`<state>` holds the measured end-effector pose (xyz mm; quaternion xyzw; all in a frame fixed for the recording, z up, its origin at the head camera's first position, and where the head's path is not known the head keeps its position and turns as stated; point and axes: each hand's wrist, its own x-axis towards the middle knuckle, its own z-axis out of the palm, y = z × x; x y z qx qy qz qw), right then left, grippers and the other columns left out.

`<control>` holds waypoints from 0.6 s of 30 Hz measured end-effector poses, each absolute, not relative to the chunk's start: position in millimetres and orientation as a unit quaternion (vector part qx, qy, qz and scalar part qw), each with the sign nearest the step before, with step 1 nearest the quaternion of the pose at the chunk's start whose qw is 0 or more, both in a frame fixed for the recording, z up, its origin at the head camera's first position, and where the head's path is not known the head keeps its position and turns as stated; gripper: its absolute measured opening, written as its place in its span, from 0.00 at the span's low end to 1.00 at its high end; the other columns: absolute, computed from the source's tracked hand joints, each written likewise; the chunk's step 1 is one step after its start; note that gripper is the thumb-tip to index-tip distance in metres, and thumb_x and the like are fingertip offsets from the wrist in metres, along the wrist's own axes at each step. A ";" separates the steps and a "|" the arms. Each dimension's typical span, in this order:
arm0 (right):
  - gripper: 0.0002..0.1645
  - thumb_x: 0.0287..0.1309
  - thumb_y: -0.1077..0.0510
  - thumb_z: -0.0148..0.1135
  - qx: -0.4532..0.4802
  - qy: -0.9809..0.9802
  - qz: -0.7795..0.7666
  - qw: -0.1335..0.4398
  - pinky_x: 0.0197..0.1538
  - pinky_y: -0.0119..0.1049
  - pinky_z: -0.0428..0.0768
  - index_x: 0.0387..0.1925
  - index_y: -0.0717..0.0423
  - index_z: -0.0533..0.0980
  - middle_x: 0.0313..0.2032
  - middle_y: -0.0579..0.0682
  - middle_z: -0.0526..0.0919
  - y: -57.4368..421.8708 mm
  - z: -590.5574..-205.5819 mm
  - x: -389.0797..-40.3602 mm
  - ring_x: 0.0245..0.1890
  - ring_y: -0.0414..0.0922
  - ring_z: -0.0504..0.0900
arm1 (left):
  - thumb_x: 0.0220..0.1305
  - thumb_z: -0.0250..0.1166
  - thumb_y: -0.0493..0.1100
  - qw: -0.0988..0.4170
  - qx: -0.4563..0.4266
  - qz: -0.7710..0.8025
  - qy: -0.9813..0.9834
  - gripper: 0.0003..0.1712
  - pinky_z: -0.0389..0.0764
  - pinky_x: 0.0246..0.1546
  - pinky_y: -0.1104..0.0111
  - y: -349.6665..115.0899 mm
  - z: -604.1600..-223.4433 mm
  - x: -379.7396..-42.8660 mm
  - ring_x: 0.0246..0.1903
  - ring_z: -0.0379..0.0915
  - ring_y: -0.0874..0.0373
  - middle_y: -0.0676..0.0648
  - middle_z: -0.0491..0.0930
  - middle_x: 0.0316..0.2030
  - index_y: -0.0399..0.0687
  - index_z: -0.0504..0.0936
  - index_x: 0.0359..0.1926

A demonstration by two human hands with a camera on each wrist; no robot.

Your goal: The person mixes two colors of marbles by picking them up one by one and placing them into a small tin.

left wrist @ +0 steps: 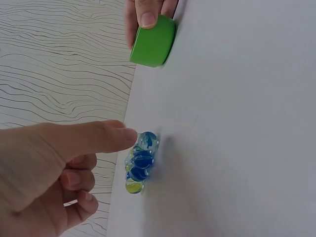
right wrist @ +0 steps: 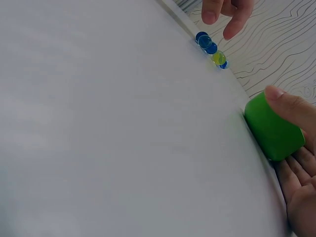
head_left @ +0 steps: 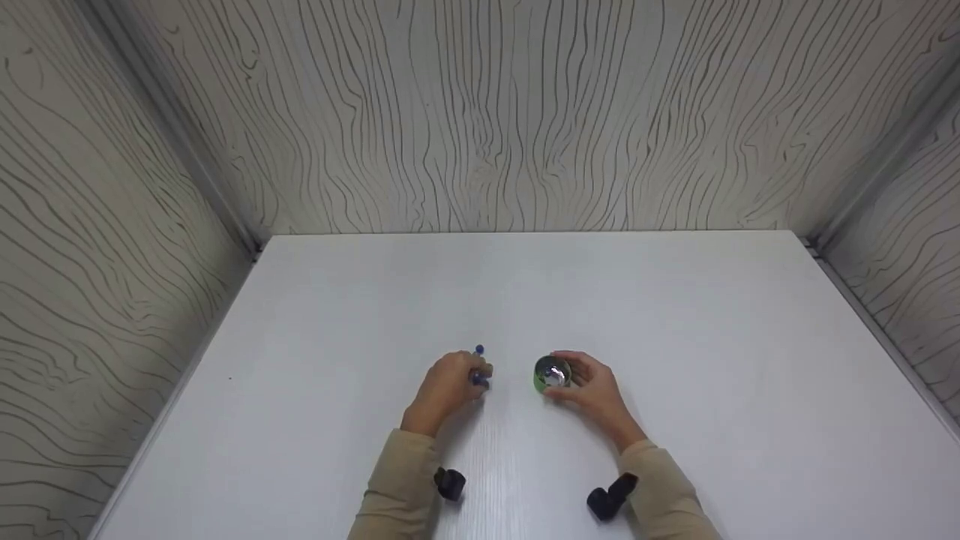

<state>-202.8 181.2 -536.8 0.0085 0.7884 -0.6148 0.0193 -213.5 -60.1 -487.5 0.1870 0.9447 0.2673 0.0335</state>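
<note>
A small green cup (head_left: pixel 553 373) with a shiny, silvery inside stands upright on the table. My right hand (head_left: pixel 598 390) holds it from the right, thumb on the near side and fingers round the far side. Left of the cup, several clear glass marbles (left wrist: pixel 141 160) with blue and yellow swirls lie bunched together on the table. Over them hovers my left hand (head_left: pixel 450 381), which partly hides them in the head view. Its thumb and fingers look loosely bent, and the right wrist view shows the fingertips (right wrist: pixel 231 32) just off the marbles (right wrist: pixel 212 48).
The white table (head_left: pixel 337 300) meets a wood-grain-patterned wall (head_left: pixel 480 112) at the back, with similar panels at both sides. Each sleeved forearm carries a black wrist camera (head_left: pixel 451 484). A tiny dark speck (head_left: pixel 230 379) marks the table at the left.
</note>
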 end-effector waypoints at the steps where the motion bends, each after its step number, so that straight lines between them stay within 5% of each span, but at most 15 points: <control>1: 0.36 0.40 0.63 0.77 0.010 0.787 -0.616 0.020 0.69 0.46 0.69 0.56 0.59 0.75 0.59 0.59 0.78 181.2 -536.7 -202.5 0.65 0.55 0.73 | 0.52 0.70 0.33 0.033 0.189 0.267 0.944 0.13 0.82 0.49 0.64 -60.3 -488.3 -213.4 0.45 0.83 0.50 0.43 0.85 0.42 0.44 0.87 0.41; 18: 0.37 0.40 0.62 0.77 0.006 0.789 -0.614 0.017 0.69 0.44 0.68 0.56 0.59 0.74 0.59 0.58 0.78 182.3 -539.4 -202.7 0.65 0.54 0.73 | 0.53 0.67 0.29 0.037 0.172 0.275 0.945 0.13 0.81 0.51 0.61 -57.4 -492.6 -213.9 0.49 0.82 0.48 0.44 0.86 0.43 0.45 0.87 0.40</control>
